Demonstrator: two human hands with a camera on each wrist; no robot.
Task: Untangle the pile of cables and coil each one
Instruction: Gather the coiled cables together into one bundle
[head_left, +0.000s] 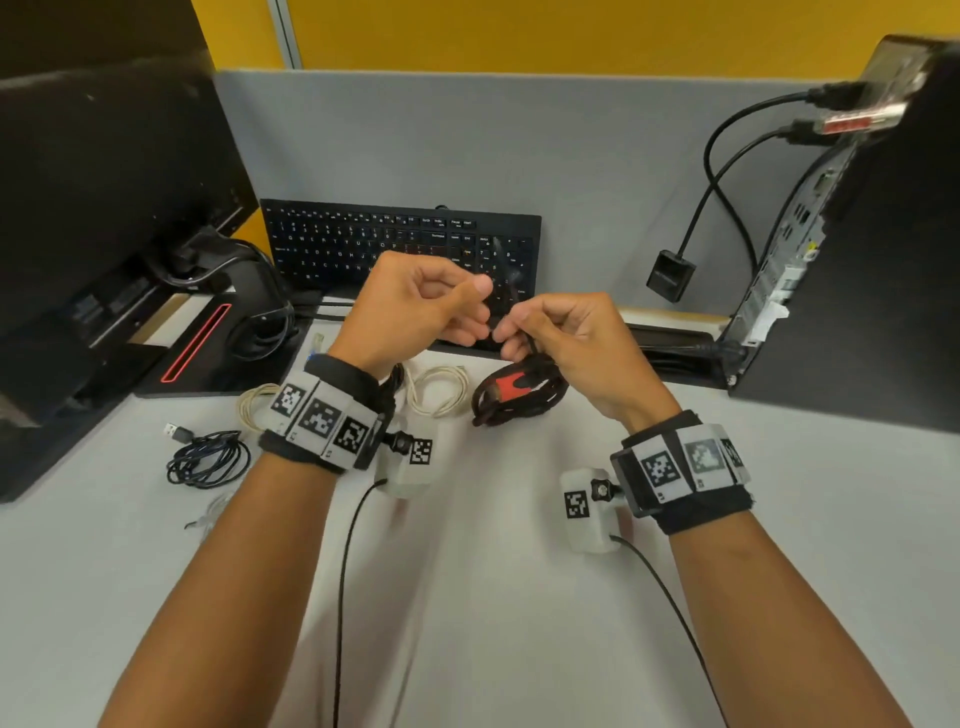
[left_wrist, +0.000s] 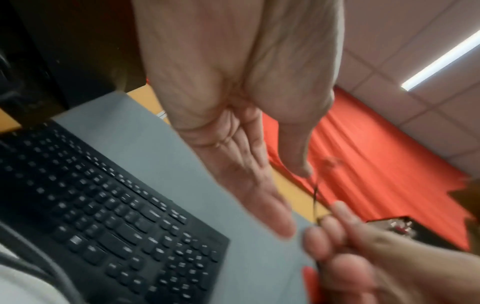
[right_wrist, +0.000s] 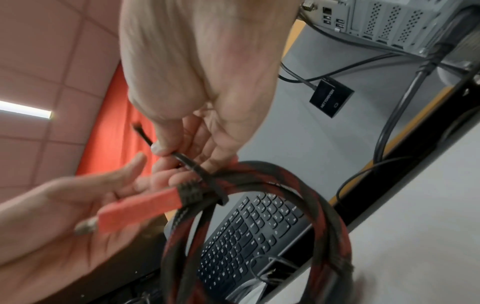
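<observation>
1. The red-and-black braided cable (right_wrist: 262, 205) hangs as a finished coil, lifted off the tabletop (head_left: 493, 571) just in front of the keyboard (head_left: 400, 244); its red plug (right_wrist: 140, 207) sticks out sideways from the bundle.
2. A thin black tie (right_wrist: 200, 174) is wrapped round the coil beside the plug. The right hand (head_left: 571, 348) pinches the tie's free tail between thumb and forefinger, so its grip is clenched on the tie and the whole coil hangs from it.
3. The left hand (head_left: 415, 306) is beside the right, nearer the keyboard's left half. In the left wrist view its fingers are straight and its thumb tip meets the tie's end; whether it truly pinches it I cannot tell.
4. Handling, as I judge it: the braided sleeve looks thick and springy, so the loops will want to open if the tie slackens. It seems light enough to hang from one pinch.
5. Better hold: grasp the bundled loops right at the tie, not the thin tail, which looks slippery.
6. Other coils, a black cable (head_left: 208, 457) and a white cable (head_left: 439, 389), lie on the tabletop in front of the keyboard.
</observation>
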